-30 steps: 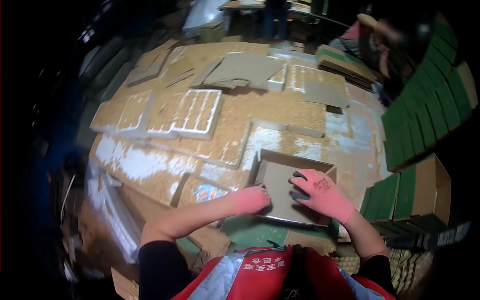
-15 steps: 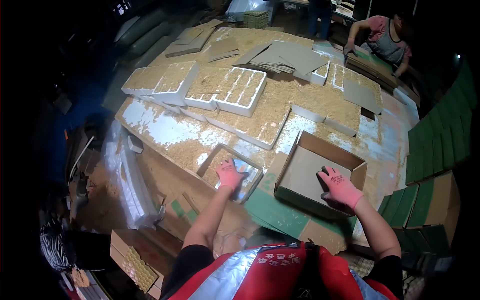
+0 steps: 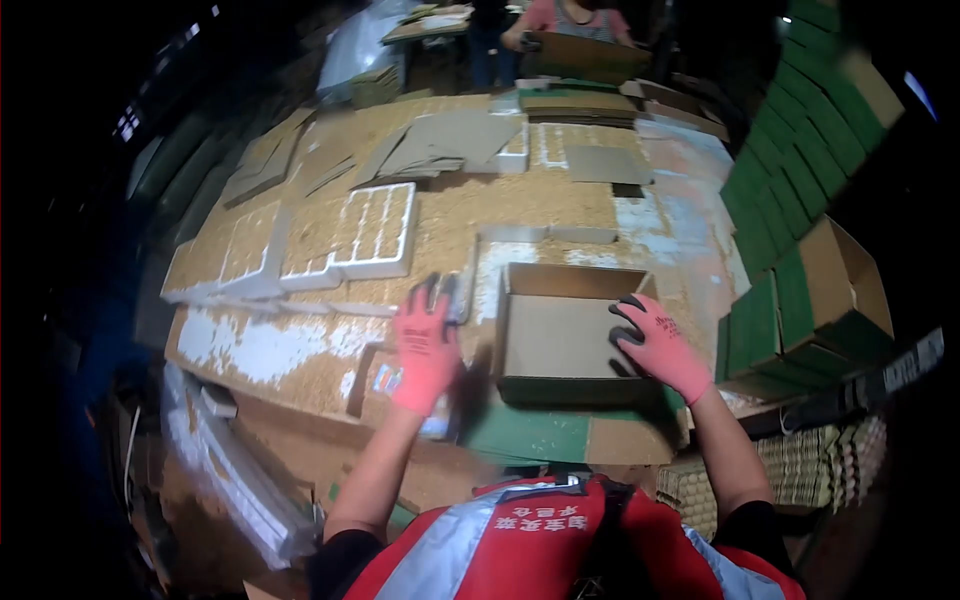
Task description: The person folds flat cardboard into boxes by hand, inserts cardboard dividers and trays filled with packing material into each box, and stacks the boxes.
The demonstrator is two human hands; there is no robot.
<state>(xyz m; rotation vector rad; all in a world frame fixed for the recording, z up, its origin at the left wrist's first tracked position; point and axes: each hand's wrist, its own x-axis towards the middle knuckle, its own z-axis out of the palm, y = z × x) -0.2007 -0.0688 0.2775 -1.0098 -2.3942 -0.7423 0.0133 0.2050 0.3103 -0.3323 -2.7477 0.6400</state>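
Note:
My left hand (image 3: 427, 345), in a pink glove with dark fingertips, is open over the table, fingers spread and pointing away from me. Under its wrist lies a shallow tray-like frame (image 3: 358, 385), partly hidden, with sawdust-like grains and a small printed patch inside. Right of it stands an open-topped cardboard box (image 3: 555, 335) with a flat brown bottom and green outer sides. My right hand (image 3: 660, 345), gloved the same way, grips the box's right wall, with its fingers bent over into the box. Flat green-and-brown cardboard (image 3: 530, 432) lies under the box.
White foam trays (image 3: 375, 235) filled with tan grains cover the table beyond. Loose cardboard sheets (image 3: 435, 140) lie on them. Green boxes (image 3: 800, 160) are stacked at right, egg trays (image 3: 790, 470) below them. A person (image 3: 575, 20) holds cardboard at the far side.
My left hand has lifted out of the shallow frame and reached forward. My right hand stays at the box's right wall. The view has turned to the right, and the co-worker's cardboard has been raised.

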